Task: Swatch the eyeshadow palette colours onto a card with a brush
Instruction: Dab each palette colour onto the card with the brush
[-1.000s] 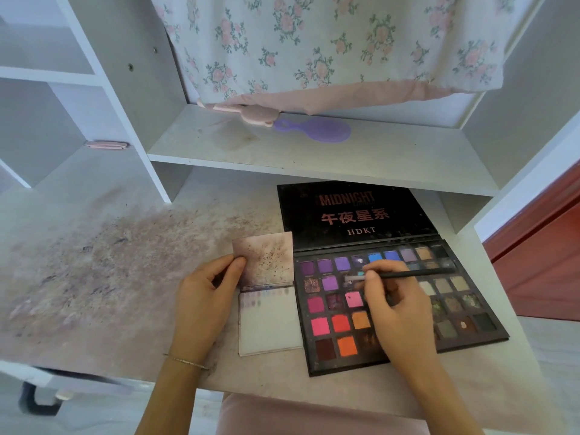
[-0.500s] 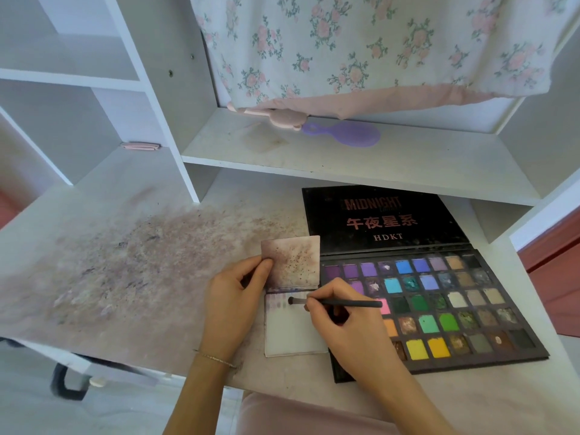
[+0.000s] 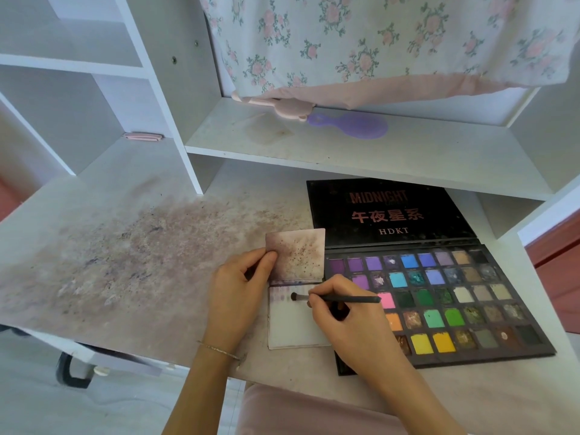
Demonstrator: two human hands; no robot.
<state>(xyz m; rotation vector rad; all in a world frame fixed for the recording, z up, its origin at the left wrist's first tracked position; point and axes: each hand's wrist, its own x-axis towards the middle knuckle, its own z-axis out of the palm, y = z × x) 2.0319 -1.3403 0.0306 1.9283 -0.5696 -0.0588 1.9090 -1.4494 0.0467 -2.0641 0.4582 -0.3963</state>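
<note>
An open black eyeshadow palette with many coloured pans lies on the desk at the right, its lid folded back flat. To its left lies a white card with faint purple swatches along its top edge. My right hand grips a thin black brush; the brush tip rests on the card's swatch row. My left hand pinches the left edge of a stained flap raised above the card.
The desk top left of the card is smeared with purplish powder. A shelf overhangs the palette's lid, carrying a purple hairbrush and a pink object. Floral cloth hangs behind. A pink clip lies far left.
My right hand moved the brush left from the palette's pans onto the card's swatch row. My left hand kept holding the stained flap. The camera view shifted.
</note>
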